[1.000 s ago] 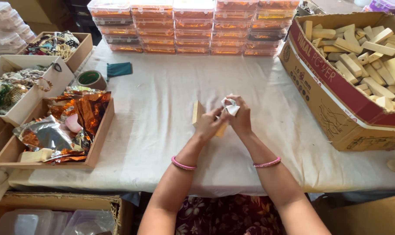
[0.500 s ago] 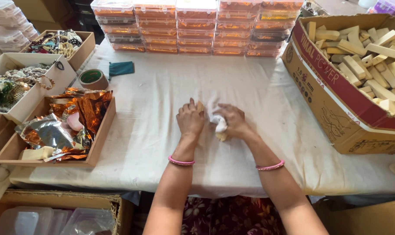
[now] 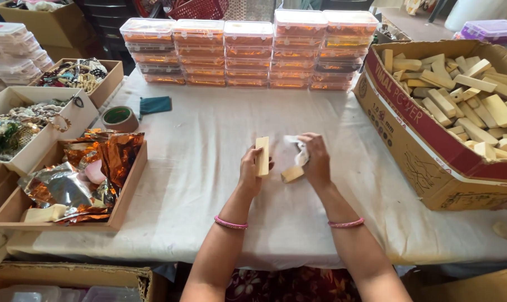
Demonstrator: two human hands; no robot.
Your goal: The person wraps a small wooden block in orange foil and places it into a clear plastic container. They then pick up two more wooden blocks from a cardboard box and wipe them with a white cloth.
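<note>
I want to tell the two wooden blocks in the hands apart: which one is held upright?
The block in the left hand: this wooden block stands on end. The other block, under the right hand, lies tilted beside a white cloth.

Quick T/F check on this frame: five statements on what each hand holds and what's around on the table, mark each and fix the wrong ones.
1. The left hand holds a pale wooden block upright. True.
2. The right hand is empty. False: it holds a second block and a white cloth.
3. The big cardboard box at the right holds wooden blocks. True.
4. The clear lidded containers lie scattered beside the hands. False: they stand stacked in rows at the table's far edge.
5. A roll of tape lies left of the hands. True.
</note>
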